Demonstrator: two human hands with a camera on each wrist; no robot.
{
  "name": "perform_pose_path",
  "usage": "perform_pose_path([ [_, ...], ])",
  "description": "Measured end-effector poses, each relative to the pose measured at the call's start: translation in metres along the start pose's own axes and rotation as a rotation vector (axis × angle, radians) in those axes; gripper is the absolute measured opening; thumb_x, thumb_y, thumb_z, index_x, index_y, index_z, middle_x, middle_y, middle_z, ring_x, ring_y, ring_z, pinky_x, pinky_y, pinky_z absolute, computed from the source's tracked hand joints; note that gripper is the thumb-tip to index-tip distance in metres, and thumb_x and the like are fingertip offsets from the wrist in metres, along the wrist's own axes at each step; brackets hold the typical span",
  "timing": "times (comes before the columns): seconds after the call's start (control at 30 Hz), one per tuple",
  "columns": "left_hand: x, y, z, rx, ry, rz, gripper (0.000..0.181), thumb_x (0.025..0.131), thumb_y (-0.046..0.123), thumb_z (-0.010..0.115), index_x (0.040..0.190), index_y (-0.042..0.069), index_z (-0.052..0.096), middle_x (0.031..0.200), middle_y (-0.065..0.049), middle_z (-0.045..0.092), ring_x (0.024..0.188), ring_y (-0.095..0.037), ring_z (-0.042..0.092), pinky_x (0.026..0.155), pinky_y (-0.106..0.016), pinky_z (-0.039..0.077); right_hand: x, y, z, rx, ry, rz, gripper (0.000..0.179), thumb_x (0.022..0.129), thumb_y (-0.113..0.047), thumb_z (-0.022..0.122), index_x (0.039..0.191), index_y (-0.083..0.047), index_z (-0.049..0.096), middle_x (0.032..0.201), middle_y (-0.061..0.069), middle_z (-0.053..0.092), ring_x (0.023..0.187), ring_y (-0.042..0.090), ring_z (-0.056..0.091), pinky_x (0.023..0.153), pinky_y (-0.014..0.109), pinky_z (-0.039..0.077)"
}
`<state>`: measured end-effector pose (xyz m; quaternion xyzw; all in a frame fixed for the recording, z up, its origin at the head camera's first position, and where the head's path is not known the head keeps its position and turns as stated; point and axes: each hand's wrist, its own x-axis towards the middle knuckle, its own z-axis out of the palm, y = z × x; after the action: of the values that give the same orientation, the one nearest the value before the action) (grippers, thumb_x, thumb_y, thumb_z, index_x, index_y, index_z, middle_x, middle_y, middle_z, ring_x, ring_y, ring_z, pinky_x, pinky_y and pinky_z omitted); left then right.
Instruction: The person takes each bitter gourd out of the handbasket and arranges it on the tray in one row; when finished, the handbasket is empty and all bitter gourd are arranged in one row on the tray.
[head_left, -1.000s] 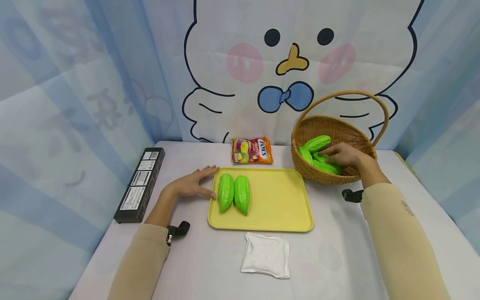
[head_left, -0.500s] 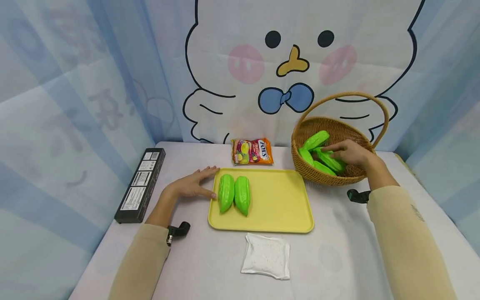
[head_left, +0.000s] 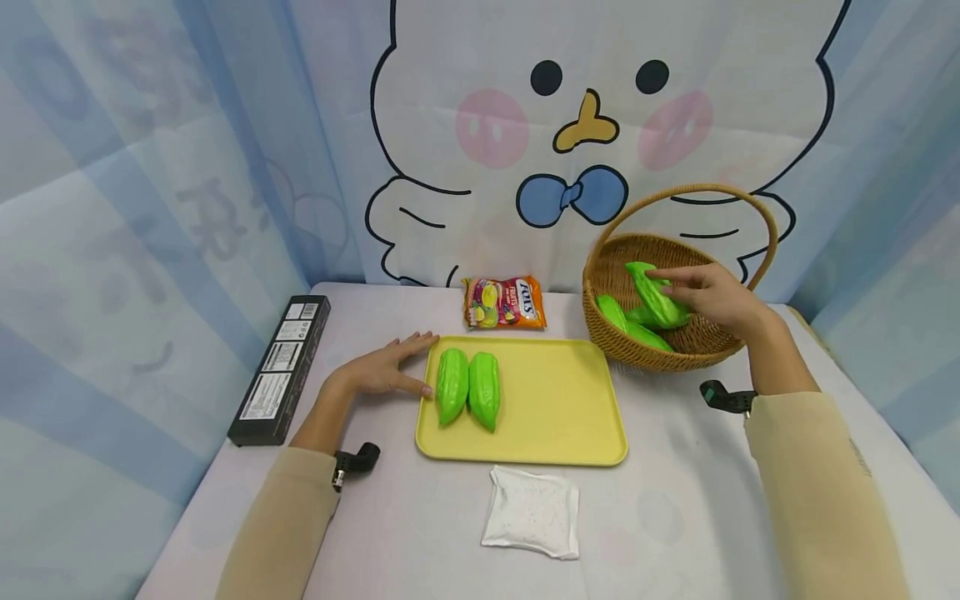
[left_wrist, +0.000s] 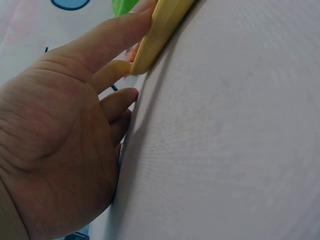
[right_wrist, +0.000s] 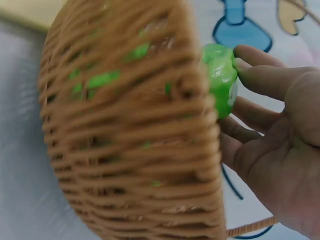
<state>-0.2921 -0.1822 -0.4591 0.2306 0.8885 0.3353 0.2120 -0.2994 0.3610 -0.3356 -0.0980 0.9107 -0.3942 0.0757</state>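
Observation:
My right hand [head_left: 712,298] pinches a glossy, ridged green bitter melon [head_left: 654,293] at the mouth of the wicker basket [head_left: 660,358]. In the right wrist view, that bitter melon [right_wrist: 220,80] shows above the rim, between thumb and fingers. Several more bitter melons [head_left: 612,312] lie inside, partly hidden. My left hand [head_left: 378,368] rests at the left edge of the yellow tray [head_left: 555,400], fingers spread, thumb touching the rim. Two bitter melons [head_left: 483,390] lie side by side at the tray's left. In the left wrist view, the thumb [left_wrist: 115,37] meets the tray's edge.
An orange candy bag [head_left: 504,302] lies behind the tray, and a white packet [head_left: 532,512] in front of it. At the far left is a long black box [head_left: 281,367]. The basket's tall handle [head_left: 693,190] arches over its opening. A printed curtain stands behind the table.
My right hand has lifted a bitter melon from the pile toward the basket's mouth, tilting it, and has drawn slightly right. The left hand and tray stay where they were.

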Motion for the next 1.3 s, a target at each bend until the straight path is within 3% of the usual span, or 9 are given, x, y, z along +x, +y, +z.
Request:
perform_pose_path([
  [0.13,0.000,0.000,0.000,0.006,-0.001,0.004,0.105,0.083,0.052,0.084,0.166,0.025,0.028,0.176,-0.002,0.015,0.164,-0.028,0.002,0.134,-0.053,-0.005,-0.009,-0.007,0.004,0.016,0.025,-0.044,0.044,0.110,-0.022,0.054,0.154,-0.018,0.053,0.146,0.013,0.057,0.103,0.003,0.057,0.077,0.018,0.054],
  [0.23,0.001,-0.001,0.000,0.004,-0.001,0.001,0.105,0.082,0.052,0.085,0.166,0.026,0.027,0.176,-0.002,0.015,0.164,-0.028,0.002,0.134,-0.054,-0.005,-0.015,-0.011,0.008,0.027,0.056,-0.088,0.045,0.109,-0.024,0.055,0.154,-0.017,0.054,0.159,0.010,0.047,0.116,-0.003,0.053,0.084,0.011,0.053],
  [0.43,0.002,-0.001,0.001,0.010,0.000,-0.001,0.105,0.082,0.053,0.085,0.166,0.026,0.027,0.176,-0.001,0.015,0.164,-0.027,0.002,0.134,-0.054,-0.005,-0.031,-0.022,0.018,0.098,0.139,-0.164,0.044,0.108,-0.026,0.057,0.151,-0.016,0.057,0.154,0.001,0.052,0.113,0.000,0.055,0.083,0.011,0.054],
  [0.57,0.002,-0.001,0.001,0.016,0.003,0.004,0.105,0.083,0.052,0.084,0.166,0.025,0.028,0.176,-0.002,0.016,0.164,-0.028,0.002,0.134,-0.054,-0.005,-0.039,-0.027,0.029,0.219,0.174,-0.294,0.041,0.106,-0.012,0.060,0.146,-0.006,0.060,0.143,-0.007,0.062,0.107,0.003,0.060,0.081,0.013,0.056],
  [0.67,0.002,-0.001,0.000,0.014,0.003,0.004,0.105,0.083,0.051,0.084,0.166,0.024,0.028,0.176,-0.004,0.016,0.164,-0.030,0.002,0.133,-0.055,-0.005,-0.042,-0.030,0.040,0.320,0.157,-0.395,0.039,0.103,-0.001,0.061,0.142,0.001,0.062,0.139,-0.008,0.066,0.104,0.005,0.064,0.079,0.014,0.059],
  [0.77,0.002,-0.001,0.001,0.008,0.008,-0.004,0.106,0.082,0.052,0.085,0.167,0.025,0.027,0.176,-0.004,0.016,0.164,-0.030,0.002,0.133,-0.057,-0.004,-0.043,-0.034,0.052,0.371,0.129,-0.444,0.038,0.102,0.001,0.061,0.140,0.004,0.062,0.140,-0.009,0.065,0.107,0.007,0.065,0.079,0.014,0.060],
  [1.03,0.002,-0.002,0.000,0.010,0.013,-0.014,0.108,0.080,0.055,0.085,0.167,0.028,0.026,0.176,0.000,0.015,0.164,-0.028,0.002,0.133,-0.056,-0.003,-0.037,-0.050,0.078,0.286,0.100,-0.476,0.036,0.102,-0.001,0.063,0.138,0.001,0.065,0.142,-0.005,0.063,0.121,0.011,0.061,0.086,0.015,0.060],
  [1.3,0.001,-0.001,0.001,0.008,0.015,-0.007,0.108,0.080,0.054,0.085,0.167,0.028,0.026,0.176,-0.002,0.015,0.164,-0.029,0.001,0.133,-0.057,-0.004,-0.028,-0.057,0.098,0.258,0.047,-0.451,0.037,0.101,-0.006,0.066,0.138,-0.007,0.068,0.149,0.010,0.060,0.139,0.007,0.050,0.110,0.016,0.046],
])
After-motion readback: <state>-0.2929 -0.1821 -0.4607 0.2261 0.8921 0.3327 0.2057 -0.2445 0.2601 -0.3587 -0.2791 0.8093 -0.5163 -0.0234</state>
